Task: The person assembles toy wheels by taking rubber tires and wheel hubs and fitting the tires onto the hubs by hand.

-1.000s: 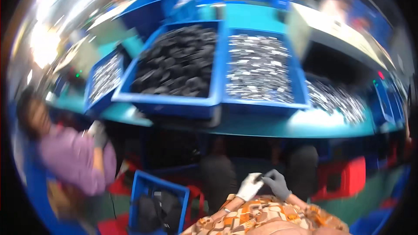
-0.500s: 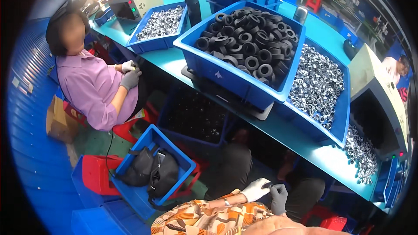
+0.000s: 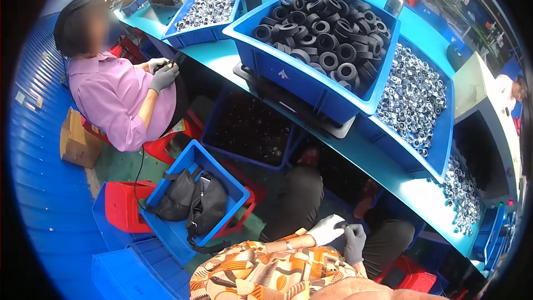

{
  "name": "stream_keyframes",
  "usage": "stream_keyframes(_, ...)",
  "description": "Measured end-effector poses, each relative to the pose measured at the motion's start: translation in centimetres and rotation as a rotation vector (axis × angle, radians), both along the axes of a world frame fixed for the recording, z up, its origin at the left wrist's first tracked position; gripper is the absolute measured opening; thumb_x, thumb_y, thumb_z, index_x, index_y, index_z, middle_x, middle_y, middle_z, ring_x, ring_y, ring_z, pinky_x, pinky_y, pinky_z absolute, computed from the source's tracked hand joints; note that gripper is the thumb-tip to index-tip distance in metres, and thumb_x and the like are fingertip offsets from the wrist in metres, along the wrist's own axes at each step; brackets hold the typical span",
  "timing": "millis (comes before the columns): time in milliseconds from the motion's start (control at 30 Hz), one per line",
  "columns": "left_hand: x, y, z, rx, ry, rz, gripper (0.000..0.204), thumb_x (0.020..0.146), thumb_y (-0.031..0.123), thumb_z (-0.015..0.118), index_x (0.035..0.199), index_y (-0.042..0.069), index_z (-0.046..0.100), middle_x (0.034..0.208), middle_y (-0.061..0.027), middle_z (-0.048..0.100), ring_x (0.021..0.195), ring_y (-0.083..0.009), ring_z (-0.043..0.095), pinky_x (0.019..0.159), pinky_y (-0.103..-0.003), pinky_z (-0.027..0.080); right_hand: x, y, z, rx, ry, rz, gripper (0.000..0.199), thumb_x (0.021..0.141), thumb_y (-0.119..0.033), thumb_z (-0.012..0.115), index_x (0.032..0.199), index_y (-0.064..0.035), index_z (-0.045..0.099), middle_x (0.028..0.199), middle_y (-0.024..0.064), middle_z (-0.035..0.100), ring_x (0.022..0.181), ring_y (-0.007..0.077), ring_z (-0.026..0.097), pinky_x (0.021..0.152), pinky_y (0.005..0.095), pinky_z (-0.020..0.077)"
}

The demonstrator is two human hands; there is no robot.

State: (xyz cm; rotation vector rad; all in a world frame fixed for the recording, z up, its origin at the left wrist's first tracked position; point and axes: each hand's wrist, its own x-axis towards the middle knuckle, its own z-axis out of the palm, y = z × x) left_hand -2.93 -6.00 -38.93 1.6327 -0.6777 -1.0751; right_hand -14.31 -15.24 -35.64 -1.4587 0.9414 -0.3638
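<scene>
My left hand (image 3: 326,229), in a white glove, and my right hand (image 3: 354,242), in a grey glove, meet above my lap at the lower middle. Both pinch a small black part (image 3: 341,225) between their fingertips. My sleeves have an orange and white pattern. Above and beyond my hands, on the teal bench (image 3: 355,150), stand a blue bin of black rubber rings (image 3: 316,39) and a blue bin of small silver metal rings (image 3: 413,100).
A co-worker in a purple shirt (image 3: 119,100) sits at the left, gloved hands at the bench. A blue crate holding black bags (image 3: 194,200) sits on the floor, with red stools (image 3: 125,205), a cardboard box (image 3: 78,141) and a crate of dark parts (image 3: 250,128) under the bench.
The view has swung and closed in on the bench, bins and co-worker. My two hands have stayed together over my lap, fingertips on the small part.
</scene>
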Motion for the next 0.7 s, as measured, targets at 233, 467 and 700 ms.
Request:
stream_keyframes(233,-0.1,0.0,0.2,0.025,-0.008,-0.012,0.03,0.086,0.019,0.061,0.109,0.001,0.056,0.105,-0.018,0.059,0.099,-0.032,0.06,0.084,-0.039,0.047,0.0,0.1,0.1,0.029,0.004,-0.005,0.008,0.085,-0.006,0.059,0.079,-0.0029,0.055,0.068,0.0012,0.055,0.061,0.007,0.05,0.057,0.0219,0.04)
stream_keyframes(467,0.0,-0.1,0.1,0.038,-0.003,-0.016,0.031,0.085,0.019,0.062,0.111,0.002,0.055,0.105,-0.0178,0.059,0.097,-0.0316,0.06,0.084,-0.038,0.047,-0.4,-0.2,-1.0,0.015,0.023,-0.002,0.008,0.085,-0.006,0.059,0.079,-0.0027,0.055,0.068,0.0014,0.055,0.061,0.0072,0.05,0.057,0.0222,0.0401)
stream_keyframes(700,-0.1,0.0,-0.2,0.044,-0.056,-0.017,0.03,0.085,0.019,0.061,0.11,0.002,0.056,0.102,-0.0172,0.06,0.094,-0.0297,0.061,0.079,-0.038,0.048,-0.5,-0.1,-1.5,0.009,0.017,-0.007,0.009,0.085,-0.007,0.06,0.078,-0.0022,0.055,0.069,0.0015,0.055,0.062,0.0075,0.049,0.057,0.0229,0.0396)
